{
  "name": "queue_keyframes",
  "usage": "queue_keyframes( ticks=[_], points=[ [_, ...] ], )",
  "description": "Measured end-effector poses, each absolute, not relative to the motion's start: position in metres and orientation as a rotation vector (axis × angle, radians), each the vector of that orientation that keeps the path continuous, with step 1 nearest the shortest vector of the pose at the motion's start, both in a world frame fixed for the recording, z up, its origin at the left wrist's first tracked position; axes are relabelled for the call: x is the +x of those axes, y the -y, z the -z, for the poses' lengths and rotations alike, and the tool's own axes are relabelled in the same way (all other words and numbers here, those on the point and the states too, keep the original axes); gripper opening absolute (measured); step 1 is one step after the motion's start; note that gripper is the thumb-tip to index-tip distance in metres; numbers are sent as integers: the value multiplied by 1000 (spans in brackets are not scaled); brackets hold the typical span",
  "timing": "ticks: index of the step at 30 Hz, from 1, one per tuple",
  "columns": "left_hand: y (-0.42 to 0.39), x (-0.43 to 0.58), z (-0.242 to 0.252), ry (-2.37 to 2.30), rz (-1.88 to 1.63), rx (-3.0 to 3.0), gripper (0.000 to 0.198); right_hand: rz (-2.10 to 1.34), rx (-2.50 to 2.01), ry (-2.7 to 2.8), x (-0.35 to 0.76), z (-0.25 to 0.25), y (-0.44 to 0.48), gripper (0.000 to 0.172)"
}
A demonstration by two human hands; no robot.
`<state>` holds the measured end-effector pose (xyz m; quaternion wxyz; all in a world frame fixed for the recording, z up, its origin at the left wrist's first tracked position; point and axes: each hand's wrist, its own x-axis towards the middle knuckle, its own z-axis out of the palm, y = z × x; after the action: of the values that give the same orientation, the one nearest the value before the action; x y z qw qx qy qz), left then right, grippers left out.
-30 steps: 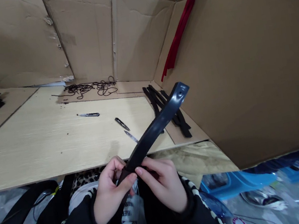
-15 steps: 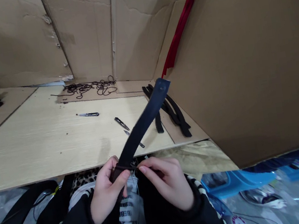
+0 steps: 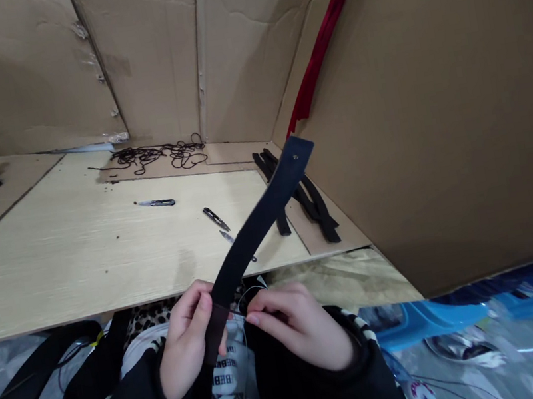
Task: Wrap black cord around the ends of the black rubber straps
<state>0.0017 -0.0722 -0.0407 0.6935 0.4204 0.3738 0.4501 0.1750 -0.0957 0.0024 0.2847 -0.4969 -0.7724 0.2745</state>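
Pinching the lower end of a dark strap (image 3: 256, 235) between thumb and curled fingers, the left hand (image 3: 187, 340) holds it tilted, its holed tip rising well beyond the fingertips. The right hand (image 3: 300, 332) sits just beside, its fingertips (image 3: 252, 318) closed at a thin pale thread (image 3: 250, 293); whether they grip it is unclear. Thread snips (image 3: 216, 219) lie farther out.

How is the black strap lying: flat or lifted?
Lifted: the black strap is gripped by the left hand, its tip above the board.
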Motion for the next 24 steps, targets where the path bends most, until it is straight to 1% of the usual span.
queue_keyframes(
  ticks=[3, 5, 6, 9, 10, 11, 13, 16, 17, 19, 22, 24],
  points=[
    [72, 3, 39, -821, -987, 920, 29, -794, -1358, 2134, 178, -3, 91, 26],
    [73, 3, 40, -800, -987, 921, 29, -861, -1370, 2162, 178, -3, 89, 15],
    [73, 3, 42, -793, -987, 926, 29, -903, -1372, 2154, 177, -2, 89, 15],
    [74, 4, 47, -781, -980, 936, 28, -1053, -1310, 2023, 171, 4, 88, 44],
    [74, 5, 48, -775, -973, 941, 28, -1105, -1263, 1955, 168, 6, 88, 47],
    [75, 5, 49, -769, -964, 949, 28, -1154, -1211, 1878, 164, 8, 88, 47],
    [75, 7, 49, -768, -949, 962, 28, -1217, -1116, 1728, 158, 13, 88, 40],
    [75, 8, 47, -777, -959, 934, 30, -1105, -1119, 1619, 152, 15, 87, 24],
    [75, 9, 46, -783, -966, 914, 31, -1050, -1135, 1611, 152, 15, 87, 21],
    [75, 8, 46, -799, -970, 888, 33, -987, -1167, 1596, 152, 14, 87, 21],
    [74, 2, 47, -812, -926, 889, 42, -1052, -1187, 1534, 154, 12, 88, 23],
    [73, -3, 47, -826, -838, 944, 44, -1081, -1206, 1513, 155, 12, 89, 24]
  ],
)
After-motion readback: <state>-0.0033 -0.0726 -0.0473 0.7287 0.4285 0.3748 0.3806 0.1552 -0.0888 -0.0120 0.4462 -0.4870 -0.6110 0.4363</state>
